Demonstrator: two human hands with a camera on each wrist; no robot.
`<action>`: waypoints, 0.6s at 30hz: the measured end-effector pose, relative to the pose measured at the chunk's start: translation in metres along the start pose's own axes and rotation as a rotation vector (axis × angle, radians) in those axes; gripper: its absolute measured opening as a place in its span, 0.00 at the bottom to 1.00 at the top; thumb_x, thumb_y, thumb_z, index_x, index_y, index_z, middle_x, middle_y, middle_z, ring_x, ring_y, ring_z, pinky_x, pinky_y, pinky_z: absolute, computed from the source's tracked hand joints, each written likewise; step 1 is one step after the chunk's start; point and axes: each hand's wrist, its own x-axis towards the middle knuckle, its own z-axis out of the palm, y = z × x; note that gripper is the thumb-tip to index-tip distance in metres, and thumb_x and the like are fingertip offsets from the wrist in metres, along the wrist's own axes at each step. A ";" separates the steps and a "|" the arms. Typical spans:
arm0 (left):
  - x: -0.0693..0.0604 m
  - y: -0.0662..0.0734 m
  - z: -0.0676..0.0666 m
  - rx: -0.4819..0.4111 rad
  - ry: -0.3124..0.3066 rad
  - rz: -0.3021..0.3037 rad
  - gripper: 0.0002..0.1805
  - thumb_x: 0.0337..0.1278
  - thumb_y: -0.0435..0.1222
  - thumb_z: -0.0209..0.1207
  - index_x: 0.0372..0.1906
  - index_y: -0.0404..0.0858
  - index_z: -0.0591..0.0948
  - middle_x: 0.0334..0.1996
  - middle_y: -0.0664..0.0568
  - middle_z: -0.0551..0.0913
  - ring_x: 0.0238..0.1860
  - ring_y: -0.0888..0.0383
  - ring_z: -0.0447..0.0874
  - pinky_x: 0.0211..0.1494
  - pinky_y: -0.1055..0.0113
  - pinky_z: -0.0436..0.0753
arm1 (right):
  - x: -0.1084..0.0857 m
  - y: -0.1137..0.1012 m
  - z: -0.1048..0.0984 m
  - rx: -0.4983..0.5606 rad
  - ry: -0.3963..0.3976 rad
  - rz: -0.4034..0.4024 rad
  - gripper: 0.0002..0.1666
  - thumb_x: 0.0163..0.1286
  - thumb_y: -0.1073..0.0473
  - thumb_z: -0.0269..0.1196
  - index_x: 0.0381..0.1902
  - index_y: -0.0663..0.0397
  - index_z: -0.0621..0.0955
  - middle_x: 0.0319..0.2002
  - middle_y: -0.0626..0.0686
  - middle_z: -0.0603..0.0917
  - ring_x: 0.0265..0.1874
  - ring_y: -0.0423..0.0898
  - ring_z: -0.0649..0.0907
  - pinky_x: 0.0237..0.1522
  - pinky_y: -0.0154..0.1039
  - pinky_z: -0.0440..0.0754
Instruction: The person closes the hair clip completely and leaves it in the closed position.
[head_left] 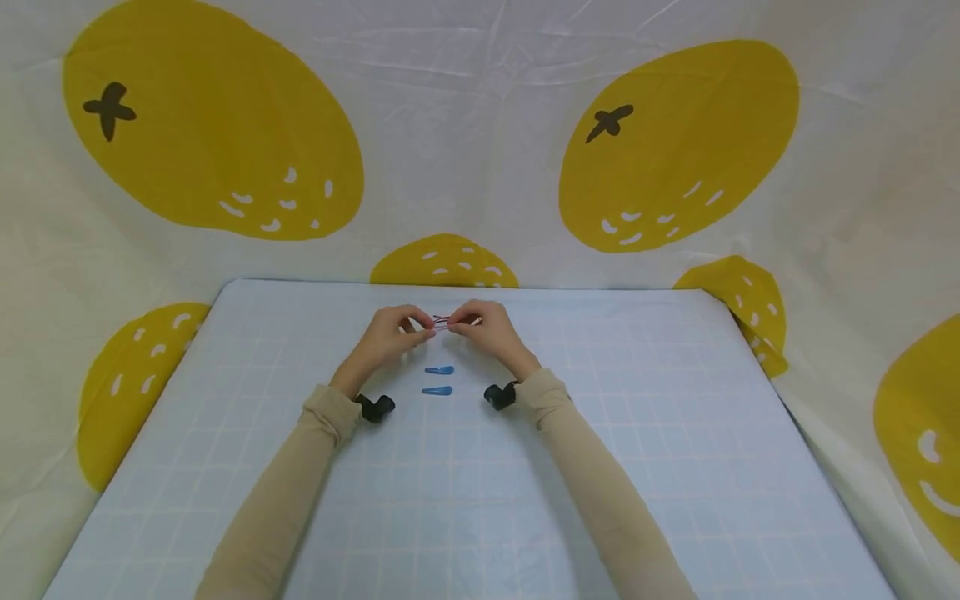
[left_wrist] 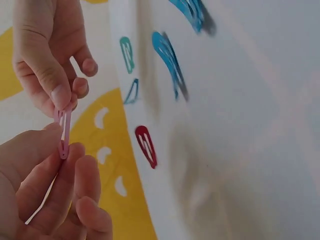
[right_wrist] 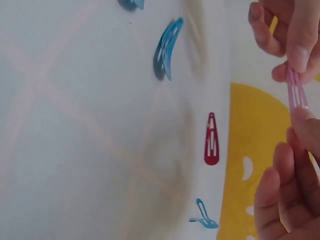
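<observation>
So I'm pinching a pink hair clip (left_wrist: 66,122) between both hands right now. My left hand (head_left: 392,333) is gripping one end with thumb and fingers, and my right hand (head_left: 486,327) is gripping the other. From the head view the clip is showing as just a few thin lines between my fingertips, a bit above the middle of the frame. The wrist views are way better: it's sitting at the left side of the left one and the far right of the right one, slots and all.

Two blue clips (head_left: 439,370) are lying below my hands, near the center of the head view, looking pretty flat there. Up close, both wrist cams are showing them curved and casting shadows, with one getting cut off by the top edge.

Both wrist cams are also catching a red clip (right_wrist: 211,139) near the table edge, which I can't clearly pick out from above. Same with a small light-blue clip (right_wrist: 204,217): the right wrist view is showing its parts splaying apart at lower right. A green clip (left_wrist: 127,54) is only showing in the left wrist view, upper middle. Only the head view is fitting in my beige sleeves (head_left: 262,500).
</observation>
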 end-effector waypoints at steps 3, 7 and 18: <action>-0.006 0.009 0.001 -0.025 0.038 0.054 0.08 0.60 0.39 0.67 0.42 0.42 0.85 0.41 0.51 0.85 0.32 0.51 0.77 0.30 0.62 0.77 | -0.006 0.001 -0.005 0.039 0.028 -0.056 0.02 0.66 0.63 0.69 0.36 0.55 0.88 0.36 0.49 0.86 0.36 0.44 0.82 0.39 0.37 0.80; -0.015 0.021 0.001 -0.070 0.076 0.132 0.10 0.59 0.38 0.68 0.43 0.40 0.86 0.41 0.52 0.86 0.31 0.53 0.79 0.30 0.62 0.77 | -0.017 -0.004 -0.010 0.081 0.048 -0.107 0.03 0.66 0.63 0.68 0.36 0.56 0.88 0.36 0.49 0.86 0.36 0.44 0.81 0.38 0.37 0.80; -0.042 0.039 0.014 -0.213 0.062 0.111 0.12 0.58 0.42 0.69 0.44 0.41 0.87 0.41 0.54 0.86 0.34 0.52 0.79 0.35 0.63 0.79 | -0.060 -0.040 -0.028 0.204 0.041 -0.146 0.04 0.65 0.71 0.66 0.38 0.68 0.85 0.37 0.62 0.85 0.36 0.51 0.81 0.41 0.46 0.83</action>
